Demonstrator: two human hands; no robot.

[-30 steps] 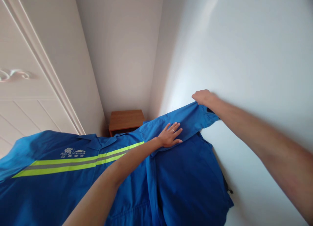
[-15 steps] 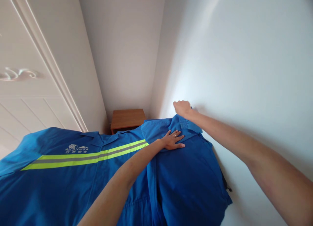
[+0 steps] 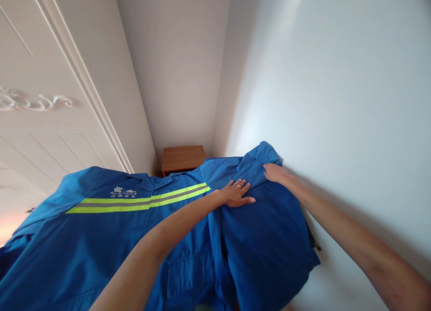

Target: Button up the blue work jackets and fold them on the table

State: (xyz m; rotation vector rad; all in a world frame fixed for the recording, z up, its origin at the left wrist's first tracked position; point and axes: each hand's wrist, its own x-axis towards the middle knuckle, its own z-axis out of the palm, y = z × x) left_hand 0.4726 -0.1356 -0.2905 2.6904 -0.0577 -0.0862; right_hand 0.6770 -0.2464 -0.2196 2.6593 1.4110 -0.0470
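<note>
Left hand (image 3: 236, 194) spread flat on blue cloth jacket (image 3: 111, 239), cuff (image 3: 265, 154) puckered.

I've got a deep blue jacket (image 3: 111, 241) under my left hand (image 3: 236, 193); sleeve (image 3: 232, 169) between it and my right hand (image 3: 275, 172) reads lighter blue. Stripe (image 3: 180, 196) left of left hand: lime-grey-lime bands. Logo (image 3: 123, 192) farther left: white. Ring (image 3: 239, 186) on left hand: silver. Beyond it: wood-brown cabinet (image 3: 183, 157). Past right hand: pale blue-grey wall (image 3: 353, 100). Far left of both: off-white grooved wardrobe (image 3: 81, 95).

"Anji CEVA" (image 3: 123, 193) on garment (image 3: 117, 232)
</note>
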